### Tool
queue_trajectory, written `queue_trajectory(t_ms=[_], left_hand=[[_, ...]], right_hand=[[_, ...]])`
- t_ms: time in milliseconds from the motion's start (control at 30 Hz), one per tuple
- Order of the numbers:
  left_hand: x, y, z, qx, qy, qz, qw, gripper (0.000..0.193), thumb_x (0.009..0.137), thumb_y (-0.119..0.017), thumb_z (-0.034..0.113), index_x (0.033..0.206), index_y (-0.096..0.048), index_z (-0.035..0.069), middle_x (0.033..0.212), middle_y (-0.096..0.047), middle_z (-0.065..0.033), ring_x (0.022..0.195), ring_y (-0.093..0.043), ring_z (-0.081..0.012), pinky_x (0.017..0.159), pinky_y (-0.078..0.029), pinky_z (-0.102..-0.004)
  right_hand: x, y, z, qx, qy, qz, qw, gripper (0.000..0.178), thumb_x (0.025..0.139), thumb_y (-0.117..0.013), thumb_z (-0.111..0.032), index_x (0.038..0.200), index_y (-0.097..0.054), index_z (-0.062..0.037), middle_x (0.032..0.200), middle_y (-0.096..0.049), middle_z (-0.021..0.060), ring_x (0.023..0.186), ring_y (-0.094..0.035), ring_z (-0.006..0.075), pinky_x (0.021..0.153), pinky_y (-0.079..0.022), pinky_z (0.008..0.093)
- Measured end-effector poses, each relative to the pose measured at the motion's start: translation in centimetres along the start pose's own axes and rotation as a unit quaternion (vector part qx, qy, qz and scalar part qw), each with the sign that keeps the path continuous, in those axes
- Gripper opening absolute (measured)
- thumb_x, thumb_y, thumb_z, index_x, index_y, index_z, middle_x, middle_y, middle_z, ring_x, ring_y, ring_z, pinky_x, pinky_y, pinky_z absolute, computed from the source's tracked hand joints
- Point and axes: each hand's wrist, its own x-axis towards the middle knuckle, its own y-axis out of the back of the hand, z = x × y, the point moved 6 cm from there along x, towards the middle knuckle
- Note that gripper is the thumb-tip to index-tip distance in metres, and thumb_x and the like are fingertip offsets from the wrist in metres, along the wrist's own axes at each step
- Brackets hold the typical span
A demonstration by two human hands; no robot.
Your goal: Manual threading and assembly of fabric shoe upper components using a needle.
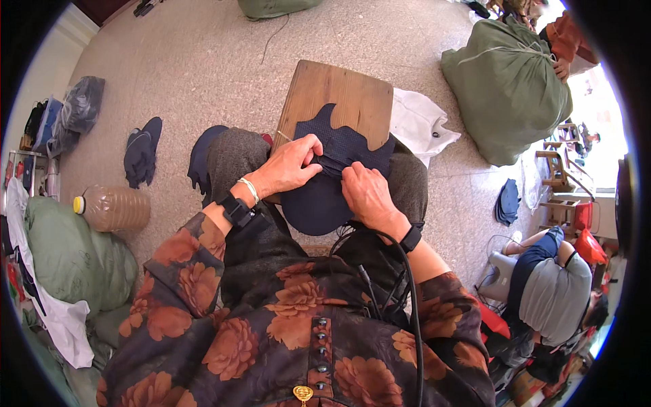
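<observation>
A dark navy textured fabric piece (332, 139) lies over my lap and the near part of a wooden board (342, 85). Its far edge is cut in points and curves, and a smooth rounded navy part (316, 210), like a cap's brim, hangs toward me. My left hand (291, 165) is closed at the fabric's left side, thumb and fingers bent together by a folded seam. Opposite it, my right hand (368, 195) pinches the same seam, fingers curled down on the cloth. What lies under the fingertips is hidden.
Similar navy pieces lie on the floor at left (141, 152) and right (507, 202), with another (203, 159) by my left knee. Green sacks stand at far right (508, 91) and near left (74, 254). A brownish plastic jug (115, 208) sits left; another person (553, 292) is at right.
</observation>
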Motion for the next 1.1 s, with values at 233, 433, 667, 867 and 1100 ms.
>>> queue_trajectory(t_ms=[233,433,667,867,1100], left_hand=[[-0.3,-0.9,0.1,0.035,-0.004,0.047,0.998,0.027,0.087,-0.075,0.016,0.099,-0.054,0.005,0.074,-0.048,-0.0063,0.067,-0.048,-0.0195,0.063,-0.042,-0.0353],[-0.3,-0.4,0.4,0.011,-0.001,0.092,0.996,0.022,0.086,-0.075,0.013,0.094,-0.056,0.005,0.069,-0.048,-0.0041,0.062,-0.048,-0.0171,0.059,-0.04,-0.0341],[-1.3,0.1,0.5,0.026,-0.077,0.055,0.995,0.009,0.085,-0.073,0.006,0.09,-0.066,0.003,0.075,-0.049,-0.004,0.064,-0.048,-0.016,0.061,-0.041,-0.0318],[-1.0,-0.1,0.8,0.066,-0.068,0.024,0.995,0.012,0.084,-0.074,0.008,0.092,-0.067,0.003,0.077,-0.05,-0.007,0.067,-0.051,-0.0209,0.063,-0.043,-0.0345],[-1.1,-0.1,0.9,0.085,-0.123,0.023,0.988,0.014,0.086,-0.074,0.012,0.095,-0.067,0.004,0.08,-0.055,-0.0085,0.075,-0.059,-0.0226,0.067,-0.046,-0.0369]], right_hand=[[0.1,0.7,1.9,0.174,-0.083,-0.037,0.98,0.006,0.088,-0.061,-0.011,0.086,-0.06,-0.0057,0.086,-0.059,0.0104,0.087,-0.06,0.0318,0.087,-0.041,0.044],[-0.1,0.8,2.6,0.281,-0.136,-0.029,0.95,0.01,0.09,-0.064,-0.012,0.086,-0.063,-0.0035,0.085,-0.061,0.0102,0.086,-0.062,0.0277,0.086,-0.044,0.0392],[-0.8,0.4,3.9,0.403,-0.17,0.005,0.899,0.012,0.089,-0.062,0.002,0.101,-0.065,0.0027,0.088,-0.068,0.0115,0.085,-0.066,0.0187,0.079,-0.052,0.032],[-1.4,0.6,4.0,0.43,-0.211,-0.005,0.878,0.014,0.092,-0.06,0.001,0.104,-0.066,0.0006,0.089,-0.066,0.0055,0.085,-0.062,0.0126,0.078,-0.05,0.0274],[-1.6,-0.1,4.6,0.446,-0.224,0.018,0.866,0.013,0.094,-0.06,-0.001,0.105,-0.066,0.0,0.092,-0.067,0.0046,0.087,-0.06,0.0121,0.08,-0.049,0.0261]])
